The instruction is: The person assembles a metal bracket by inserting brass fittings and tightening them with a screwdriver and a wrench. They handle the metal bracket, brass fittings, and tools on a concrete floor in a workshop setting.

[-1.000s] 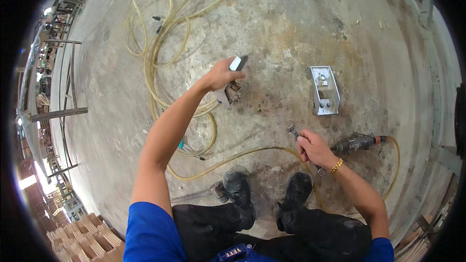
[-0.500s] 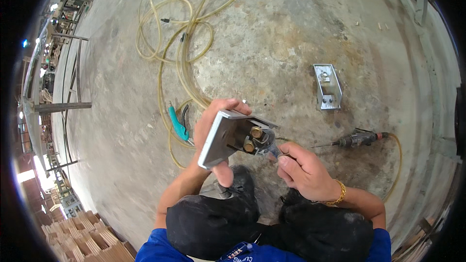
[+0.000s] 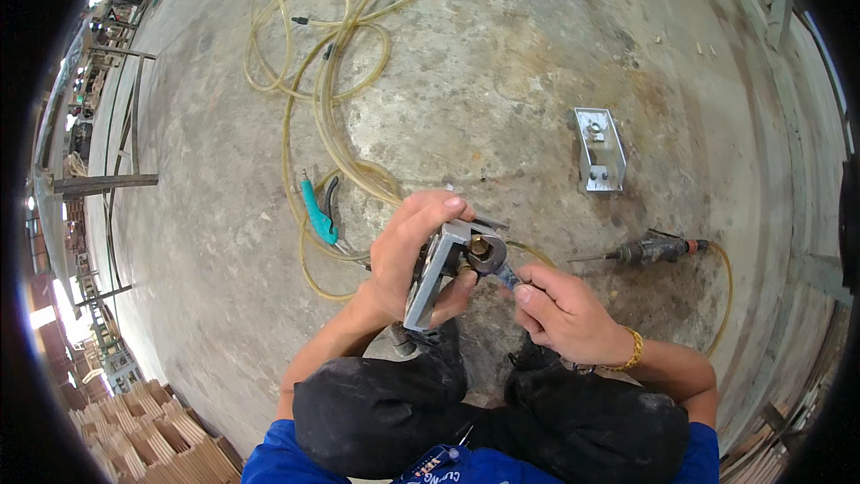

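In my left hand (image 3: 394,255) is a grey metal housing (image 3: 428,280), tilted, with my fingers wrapped over its top and thumb below. Brass-coloured hex fittings sit inside it; the upper brass fitting (image 3: 480,246) shows clearly. My right hand (image 3: 569,312) pinches the handle of a wrench (image 3: 505,274). The wrench's jaw lies around or against that upper fitting; exactly how it seats I cannot tell. My left fingers hide part of the housing.
A shallow open metal box (image 3: 584,161) stands on the concrete floor. At right lies a pneumatic drill (image 3: 649,253) with its hose. A teal air blow gun (image 3: 318,215) and coiled yellowish hoses (image 3: 328,108) lie at left. Stacked wood pieces (image 3: 152,430) fill the lower left.
My left hand has turned the housing so its plate is seen more edge-on. The wrench's jaw now shows at the upper fitting. The view has shifted slightly.
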`<state>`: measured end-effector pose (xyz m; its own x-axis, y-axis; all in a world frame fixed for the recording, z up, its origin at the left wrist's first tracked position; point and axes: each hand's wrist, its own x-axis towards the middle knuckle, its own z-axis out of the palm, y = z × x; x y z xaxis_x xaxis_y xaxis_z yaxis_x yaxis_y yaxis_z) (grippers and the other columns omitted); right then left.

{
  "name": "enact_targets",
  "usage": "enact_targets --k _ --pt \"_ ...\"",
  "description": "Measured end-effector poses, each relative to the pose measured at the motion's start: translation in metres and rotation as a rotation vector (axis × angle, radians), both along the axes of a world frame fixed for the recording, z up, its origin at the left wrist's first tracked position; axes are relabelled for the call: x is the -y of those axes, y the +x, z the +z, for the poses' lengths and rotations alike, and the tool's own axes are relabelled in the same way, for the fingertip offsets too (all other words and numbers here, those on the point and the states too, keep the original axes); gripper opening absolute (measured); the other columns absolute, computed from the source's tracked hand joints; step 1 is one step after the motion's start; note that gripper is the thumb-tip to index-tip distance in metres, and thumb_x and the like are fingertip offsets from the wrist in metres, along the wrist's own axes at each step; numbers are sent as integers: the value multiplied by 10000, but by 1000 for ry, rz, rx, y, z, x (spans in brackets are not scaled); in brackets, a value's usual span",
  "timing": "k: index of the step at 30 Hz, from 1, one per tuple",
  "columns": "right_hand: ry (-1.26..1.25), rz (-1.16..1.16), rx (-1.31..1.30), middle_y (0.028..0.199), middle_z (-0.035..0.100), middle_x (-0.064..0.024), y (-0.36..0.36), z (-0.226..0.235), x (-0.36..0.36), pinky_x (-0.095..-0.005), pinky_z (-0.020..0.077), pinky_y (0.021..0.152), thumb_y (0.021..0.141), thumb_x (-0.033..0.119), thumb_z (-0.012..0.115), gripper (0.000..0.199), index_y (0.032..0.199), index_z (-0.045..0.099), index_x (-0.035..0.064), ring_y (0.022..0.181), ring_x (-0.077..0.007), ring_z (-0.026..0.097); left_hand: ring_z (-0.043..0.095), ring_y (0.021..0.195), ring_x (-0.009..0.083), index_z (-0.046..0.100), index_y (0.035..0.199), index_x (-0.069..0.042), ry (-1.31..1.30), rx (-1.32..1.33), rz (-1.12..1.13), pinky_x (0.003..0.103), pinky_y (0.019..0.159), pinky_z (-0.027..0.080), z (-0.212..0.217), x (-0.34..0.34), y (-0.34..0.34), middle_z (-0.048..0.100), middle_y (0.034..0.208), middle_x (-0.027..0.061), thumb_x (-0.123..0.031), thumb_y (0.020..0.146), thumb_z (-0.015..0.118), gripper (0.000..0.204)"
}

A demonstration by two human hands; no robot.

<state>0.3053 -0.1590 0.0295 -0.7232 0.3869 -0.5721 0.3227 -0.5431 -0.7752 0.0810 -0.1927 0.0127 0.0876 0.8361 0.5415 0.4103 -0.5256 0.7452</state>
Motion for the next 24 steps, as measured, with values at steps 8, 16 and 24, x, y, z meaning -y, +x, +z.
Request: enact_targets --k 8,16,24 --pt "193 248 14 624 492 3 8 -6 -16 -242 377 490 998 211 417 245 1027 538 0 528 -63 437 622 882 321 466 1263 24 -95 -12 -121 400 787 504 -5 2 -5 609 968 186 -118 705 573 586" --pt "190 316 7 596 516 -38 8 -7 -17 -285 404 525 988 199 422 226 959 541 9 537 -126 479 636 860 328 528 1221 47 -171 3 -196 358 738 522 4 2 -9 620 977 194 26 510 580 713" --pt "304 440 -29 680 559 -193 7 -8 -20 -419 446 612 978 249 444 318 817 532 -10 628 -358 566 633 848 327 539 1232 46 -274 86 -317 358 722 522 2 8 -9 621 983 183 16 493 581 741"
